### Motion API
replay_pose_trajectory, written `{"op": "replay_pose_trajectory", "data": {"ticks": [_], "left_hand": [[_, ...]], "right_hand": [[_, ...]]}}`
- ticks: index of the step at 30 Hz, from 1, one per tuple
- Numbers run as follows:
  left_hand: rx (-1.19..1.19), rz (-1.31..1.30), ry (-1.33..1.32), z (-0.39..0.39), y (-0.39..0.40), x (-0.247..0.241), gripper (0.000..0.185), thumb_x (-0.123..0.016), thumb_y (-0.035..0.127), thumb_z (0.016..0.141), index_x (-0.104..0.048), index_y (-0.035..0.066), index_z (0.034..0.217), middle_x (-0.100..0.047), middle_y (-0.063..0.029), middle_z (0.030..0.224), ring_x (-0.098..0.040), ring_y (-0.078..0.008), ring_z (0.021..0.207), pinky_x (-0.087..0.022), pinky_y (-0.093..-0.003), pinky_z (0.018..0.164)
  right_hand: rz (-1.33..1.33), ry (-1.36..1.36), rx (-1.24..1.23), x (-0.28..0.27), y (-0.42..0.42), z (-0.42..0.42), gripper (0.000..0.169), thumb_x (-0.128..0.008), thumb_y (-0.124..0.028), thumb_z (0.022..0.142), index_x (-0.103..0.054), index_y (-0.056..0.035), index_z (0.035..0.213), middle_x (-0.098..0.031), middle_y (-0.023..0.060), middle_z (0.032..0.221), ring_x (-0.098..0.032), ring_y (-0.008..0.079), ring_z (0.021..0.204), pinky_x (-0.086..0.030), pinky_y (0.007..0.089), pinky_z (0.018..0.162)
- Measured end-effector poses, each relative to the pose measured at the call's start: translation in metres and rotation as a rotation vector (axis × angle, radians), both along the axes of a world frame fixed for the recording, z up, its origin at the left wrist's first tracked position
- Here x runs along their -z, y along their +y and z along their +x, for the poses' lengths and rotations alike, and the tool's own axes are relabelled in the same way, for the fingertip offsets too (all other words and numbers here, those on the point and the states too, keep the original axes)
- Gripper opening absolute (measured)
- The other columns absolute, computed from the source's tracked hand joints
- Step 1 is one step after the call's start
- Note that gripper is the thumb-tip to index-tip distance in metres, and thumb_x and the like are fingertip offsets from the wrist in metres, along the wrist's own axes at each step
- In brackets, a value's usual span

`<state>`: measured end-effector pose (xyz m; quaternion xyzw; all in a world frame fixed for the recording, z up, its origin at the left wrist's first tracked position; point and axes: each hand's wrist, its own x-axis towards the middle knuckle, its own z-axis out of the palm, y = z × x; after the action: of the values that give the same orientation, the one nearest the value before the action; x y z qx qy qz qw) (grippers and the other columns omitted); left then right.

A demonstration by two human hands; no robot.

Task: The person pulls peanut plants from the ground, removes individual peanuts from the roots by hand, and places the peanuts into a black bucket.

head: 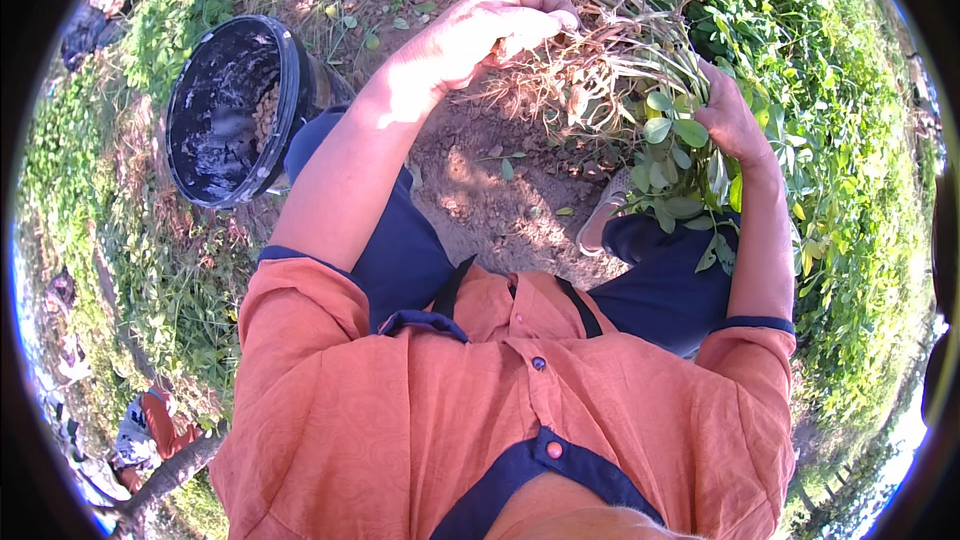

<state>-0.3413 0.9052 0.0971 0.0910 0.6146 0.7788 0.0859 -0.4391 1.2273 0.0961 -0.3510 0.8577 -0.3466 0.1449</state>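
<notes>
My right hand is closed around the green stems of a bunch of uprooted plants, apparently peanut plants. Their leaves hang below it, over my right knee. Tangled pale roots spread leftward from the stems, with what look like pods among them. My left hand is at the left edge of these roots, its fingers bent; bright sun and the fingers hide whether it grips anything. A black bucket leans at the left beside my left knee, its mouth facing left, with tan peanut pods inside.
Bare brown soil lies between my legs, with a few loose leaves on it. Dense green plants stand at the right, and more grow at the left. A branch crosses the lower left, near a person in orange and patterned clothing.
</notes>
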Motion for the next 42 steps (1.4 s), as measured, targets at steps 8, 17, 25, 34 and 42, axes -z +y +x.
{"op": "replay_pose_trajectory", "data": {"ticks": [8, 17, 25, 34, 42], "left_hand": [[-0.087, -0.140, 0.032, 0.017, -0.034, -0.002, 0.020, -0.061, 0.016, 0.094, -0.065, 0.001, 0.106, -0.046, 0.0078, 0.065, -0.035, -0.0009, 0.050, -0.024, -0.0190, 0.045], [-1.183, -0.422, 0.186, 0.103, -0.185, -0.026, 0.018, -0.066, 0.012, 0.092, -0.063, 0.000, 0.105, -0.058, -0.0002, 0.070, -0.045, -0.0032, 0.049, -0.027, -0.0170, 0.040], [-1.115, -1.994, 0.042, 0.129, -0.252, -0.051, 0.050, -0.066, 0.038, 0.089, -0.061, 0.008, 0.129, -0.056, -0.0178, 0.131, -0.060, -0.0332, 0.115, -0.045, -0.0406, 0.100], [-0.383, -0.657, 0.157, 0.010, -0.049, -0.038, 0.024, -0.060, 0.017, 0.096, -0.071, 0.005, 0.114, -0.071, -0.0038, 0.101, -0.062, -0.0089, 0.081, -0.049, -0.0229, 0.067], [-0.401, -0.453, 0.182, -0.026, 0.014, 0.007, 0.028, -0.065, 0.020, 0.094, -0.069, 0.004, 0.117, -0.067, 0.0010, 0.085, -0.056, -0.0051, 0.067, -0.045, -0.0210, 0.057]], "right_hand": [[0.157, 0.148, 0.121, 0.004, 0.009, -0.009, 0.056, -0.067, -0.024, 0.083, -0.053, -0.0089, 0.135, -0.068, 0.0221, 0.106, -0.064, 0.0394, 0.100, -0.048, 0.0422, 0.089], [0.194, 0.216, 0.479, 0.022, 0.044, -0.045, 0.067, -0.066, -0.033, 0.086, -0.045, -0.0065, 0.144, -0.059, 0.0225, 0.128, -0.055, 0.0344, 0.121, -0.041, 0.0410, 0.105], [-0.050, -0.059, 0.461, 0.013, 0.038, -0.046, 0.059, -0.065, -0.037, 0.088, -0.052, 0.0009, 0.132, -0.063, 0.0159, 0.115, -0.059, 0.0232, 0.103, -0.047, 0.0389, 0.093], [-0.450, -0.638, 0.200, 0.003, 0.021, -0.033, 0.047, -0.057, -0.019, 0.098, -0.044, -0.0045, 0.141, -0.060, 0.0035, 0.123, -0.058, 0.0096, 0.104, -0.052, 0.0284, 0.087], [-0.472, -0.727, 0.302, 0.010, 0.012, -0.030, 0.040, -0.059, -0.013, 0.097, -0.051, -0.0042, 0.136, -0.063, 0.0024, 0.119, -0.063, 0.0114, 0.098, -0.056, 0.0302, 0.082]]}}
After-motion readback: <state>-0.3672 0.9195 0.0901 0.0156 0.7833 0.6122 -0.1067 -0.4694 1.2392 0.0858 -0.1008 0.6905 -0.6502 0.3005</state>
